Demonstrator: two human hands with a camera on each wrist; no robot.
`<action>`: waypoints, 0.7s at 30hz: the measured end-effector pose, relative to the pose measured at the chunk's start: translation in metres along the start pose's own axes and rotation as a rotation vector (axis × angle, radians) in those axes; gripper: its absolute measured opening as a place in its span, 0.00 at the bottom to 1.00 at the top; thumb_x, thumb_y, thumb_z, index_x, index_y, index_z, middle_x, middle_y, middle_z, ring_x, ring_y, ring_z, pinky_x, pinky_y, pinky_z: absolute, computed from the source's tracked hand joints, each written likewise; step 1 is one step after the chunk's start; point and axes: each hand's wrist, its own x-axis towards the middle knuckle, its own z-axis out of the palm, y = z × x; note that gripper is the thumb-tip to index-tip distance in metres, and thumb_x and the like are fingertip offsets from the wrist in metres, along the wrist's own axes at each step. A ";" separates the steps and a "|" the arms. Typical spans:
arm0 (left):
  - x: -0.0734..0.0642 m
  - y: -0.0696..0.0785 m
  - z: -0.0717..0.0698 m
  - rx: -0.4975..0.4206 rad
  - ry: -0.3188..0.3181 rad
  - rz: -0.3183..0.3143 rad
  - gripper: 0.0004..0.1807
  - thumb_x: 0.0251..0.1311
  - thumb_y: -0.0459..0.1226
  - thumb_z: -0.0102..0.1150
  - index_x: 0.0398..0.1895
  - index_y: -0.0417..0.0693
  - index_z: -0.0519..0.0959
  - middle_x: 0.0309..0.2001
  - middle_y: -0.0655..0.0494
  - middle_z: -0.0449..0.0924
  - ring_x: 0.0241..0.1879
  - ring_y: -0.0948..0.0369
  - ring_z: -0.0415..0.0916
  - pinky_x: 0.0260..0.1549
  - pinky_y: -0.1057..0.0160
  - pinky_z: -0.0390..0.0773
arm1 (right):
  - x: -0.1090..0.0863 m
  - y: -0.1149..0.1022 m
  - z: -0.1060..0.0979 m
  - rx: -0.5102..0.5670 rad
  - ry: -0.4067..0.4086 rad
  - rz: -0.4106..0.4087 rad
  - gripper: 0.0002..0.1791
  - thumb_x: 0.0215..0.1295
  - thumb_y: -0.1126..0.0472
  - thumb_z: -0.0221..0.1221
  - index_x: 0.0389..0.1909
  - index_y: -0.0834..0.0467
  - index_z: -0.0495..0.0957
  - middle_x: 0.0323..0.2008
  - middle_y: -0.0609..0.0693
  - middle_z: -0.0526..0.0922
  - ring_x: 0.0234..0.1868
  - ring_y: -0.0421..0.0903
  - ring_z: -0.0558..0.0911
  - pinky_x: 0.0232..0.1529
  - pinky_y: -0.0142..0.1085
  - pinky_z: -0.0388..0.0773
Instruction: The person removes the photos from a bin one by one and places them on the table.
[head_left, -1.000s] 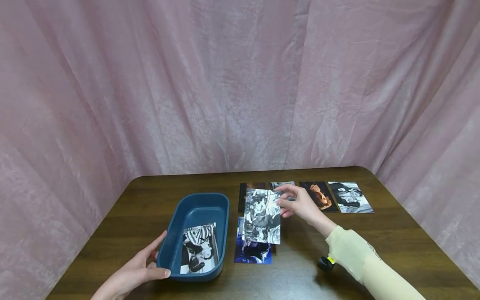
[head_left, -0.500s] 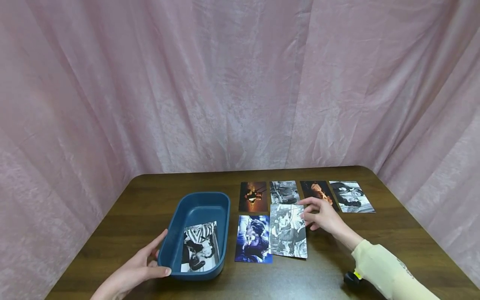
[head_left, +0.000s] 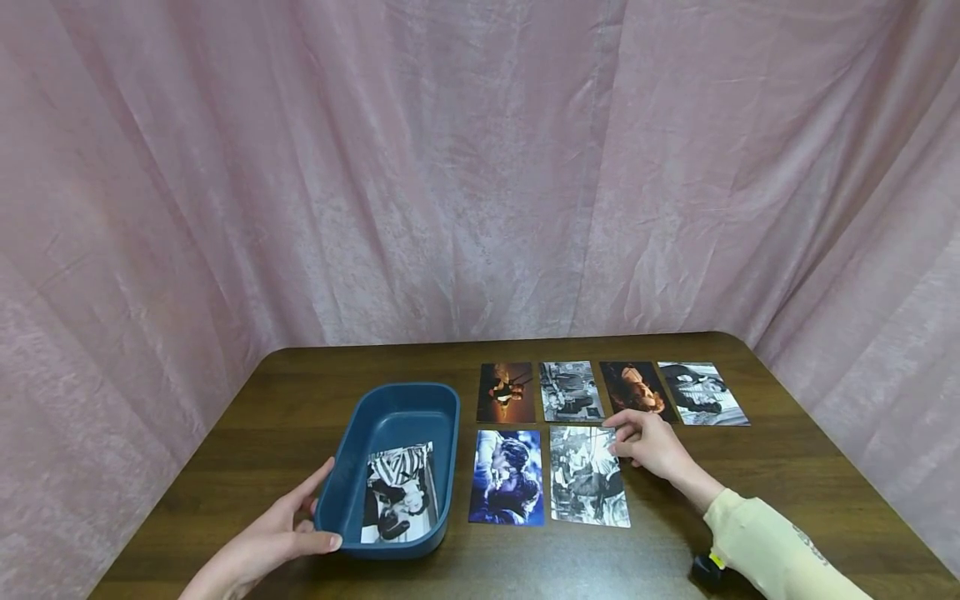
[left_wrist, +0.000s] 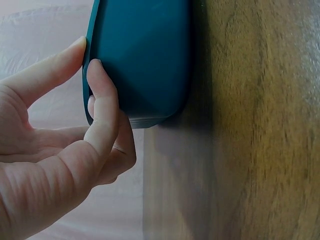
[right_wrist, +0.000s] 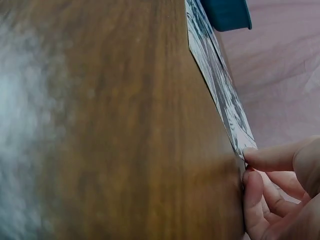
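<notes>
My left hand [head_left: 262,533] grips the near left corner of a blue plastic tub [head_left: 405,427]; in the left wrist view, fingers and thumb pinch its rim [left_wrist: 87,75]. Inside the tub lies a black-and-white photo card [head_left: 401,496] with a striped garment on it. At the right, my right hand [head_left: 651,446] pinches the upper right edge of another black-and-white photo card [head_left: 588,483]. That card lies low against the table in the right wrist view, thumb and index fingertips at its corner [right_wrist: 244,150]. Just left of it is a blue-toned photo card [head_left: 506,479].
A back row holds an orange-brown photo card [head_left: 507,393], a grey one [head_left: 570,392], a dark one with an orange figure [head_left: 636,387] and a black-and-white one [head_left: 702,393]. Pink curtains [head_left: 480,167] hang behind the brown wooden table [head_left: 285,417].
My right hand has carried the black-and-white photo card rightward and down, from over the blue-toned card to the table beside it. The left hand and tub stay put.
</notes>
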 end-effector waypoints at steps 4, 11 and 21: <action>0.000 0.000 0.001 0.002 -0.001 0.005 0.57 0.59 0.32 0.63 0.79 0.42 0.31 0.44 0.45 0.65 0.34 0.59 0.75 0.43 0.61 0.76 | -0.001 0.000 0.002 -0.011 0.013 0.003 0.18 0.53 0.70 0.68 0.47 0.65 0.81 0.31 0.54 0.79 0.22 0.39 0.77 0.20 0.35 0.75; 0.001 0.002 0.000 0.002 -0.006 0.022 0.56 0.60 0.32 0.63 0.79 0.43 0.31 0.43 0.45 0.65 0.33 0.60 0.75 0.42 0.62 0.77 | 0.001 -0.001 0.002 -0.043 0.018 0.004 0.17 0.53 0.70 0.69 0.46 0.64 0.82 0.34 0.55 0.80 0.23 0.41 0.77 0.19 0.35 0.74; 0.000 0.001 0.001 0.007 -0.012 0.030 0.57 0.59 0.32 0.63 0.79 0.41 0.31 0.43 0.44 0.66 0.36 0.57 0.77 0.43 0.60 0.77 | 0.001 -0.004 0.001 -0.130 0.019 -0.030 0.23 0.52 0.68 0.70 0.52 0.63 0.82 0.39 0.57 0.83 0.30 0.43 0.78 0.31 0.32 0.73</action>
